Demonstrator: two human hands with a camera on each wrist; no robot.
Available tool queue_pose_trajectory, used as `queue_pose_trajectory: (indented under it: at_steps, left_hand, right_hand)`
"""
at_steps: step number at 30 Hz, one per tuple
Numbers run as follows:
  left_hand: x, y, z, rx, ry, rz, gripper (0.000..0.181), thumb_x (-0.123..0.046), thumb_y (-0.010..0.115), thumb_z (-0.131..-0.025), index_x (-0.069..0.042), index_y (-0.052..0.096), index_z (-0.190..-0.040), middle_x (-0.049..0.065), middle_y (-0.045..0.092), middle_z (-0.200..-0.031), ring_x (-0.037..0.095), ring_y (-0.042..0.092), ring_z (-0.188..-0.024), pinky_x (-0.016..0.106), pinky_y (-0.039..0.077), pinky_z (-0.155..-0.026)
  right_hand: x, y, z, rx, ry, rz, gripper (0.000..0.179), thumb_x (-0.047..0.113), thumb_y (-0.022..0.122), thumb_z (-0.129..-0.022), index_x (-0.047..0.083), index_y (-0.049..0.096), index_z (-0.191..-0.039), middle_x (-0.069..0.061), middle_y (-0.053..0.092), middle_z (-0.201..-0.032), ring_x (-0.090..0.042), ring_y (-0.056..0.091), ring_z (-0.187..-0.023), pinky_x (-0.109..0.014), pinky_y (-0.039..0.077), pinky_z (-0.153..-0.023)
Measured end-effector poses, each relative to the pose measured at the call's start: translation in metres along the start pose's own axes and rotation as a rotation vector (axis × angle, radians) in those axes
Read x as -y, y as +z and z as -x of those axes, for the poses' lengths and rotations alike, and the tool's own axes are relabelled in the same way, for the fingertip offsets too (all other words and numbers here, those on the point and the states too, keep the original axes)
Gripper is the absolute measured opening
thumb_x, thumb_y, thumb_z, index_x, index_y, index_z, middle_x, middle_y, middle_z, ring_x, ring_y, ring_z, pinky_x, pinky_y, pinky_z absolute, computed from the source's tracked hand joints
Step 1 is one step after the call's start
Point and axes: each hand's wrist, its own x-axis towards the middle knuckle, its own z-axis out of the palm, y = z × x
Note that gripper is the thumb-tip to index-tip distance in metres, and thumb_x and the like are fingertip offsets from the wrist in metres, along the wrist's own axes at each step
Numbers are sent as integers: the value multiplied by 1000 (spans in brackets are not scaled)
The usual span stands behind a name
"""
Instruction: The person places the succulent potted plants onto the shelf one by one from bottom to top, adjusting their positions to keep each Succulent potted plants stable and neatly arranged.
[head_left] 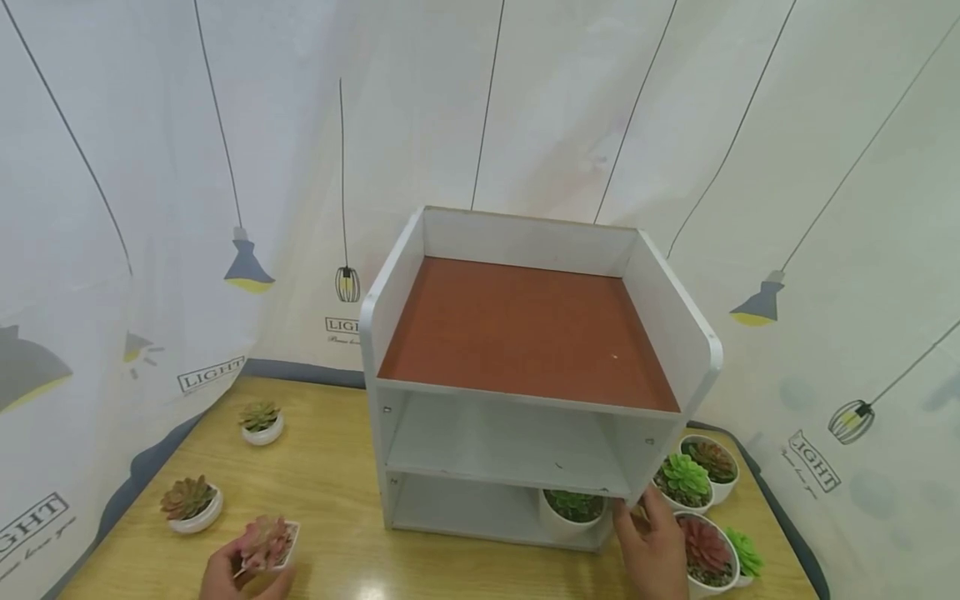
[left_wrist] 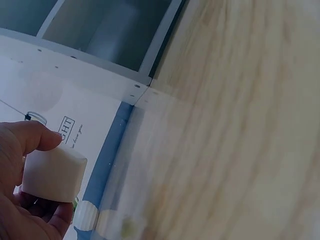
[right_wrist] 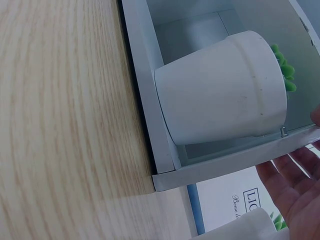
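My left hand (head_left: 243, 575) grips a small square white pot with a pink succulent (head_left: 264, 542). The left wrist view shows the white pot (left_wrist: 54, 173) between thumb and fingers, above the wooden table. At the shelf's right side, my right hand (head_left: 651, 542) holds the front edge of the side panel, thumb inside and fingers outside. This white shelf (head_left: 495, 482) has a brown top board and two open levels. In its lower level, at the right end, stands a round white pot (right_wrist: 220, 90) holding a green succulent (head_left: 573, 503).
Two potted succulents, one greenish (head_left: 259, 421) and one reddish-brown (head_left: 191, 504), stand on the table's left side. Right of the shelf several more crowd together, including a bright green one (head_left: 684, 477) and a dark red one (head_left: 705, 548). A lamp-printed curtain (head_left: 525, 108) hangs behind.
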Motion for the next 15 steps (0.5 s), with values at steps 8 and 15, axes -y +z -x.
queue_pose_trajectory:
  at_steps: [8,15]
  left_hand:
    - [-9,5,6,73,9,-17,93,-18,90,-80,21,34,-143,38,47,-140,8,57,-102,3,43,-73]
    - [-10,17,16,67,64,-1,88,-15,89,-80,20,36,-141,38,49,-138,-16,45,-90,2,42,-76]
  right_hand:
    - [-1,-1,-1,15,18,26,40,7,62,-102,13,60,-141,-11,62,-143,8,51,-119,-14,58,-89]
    - [-2,-1,0,24,11,-2,40,8,62,-102,12,59,-142,-12,61,-145,10,51,-121,-11,56,-89]
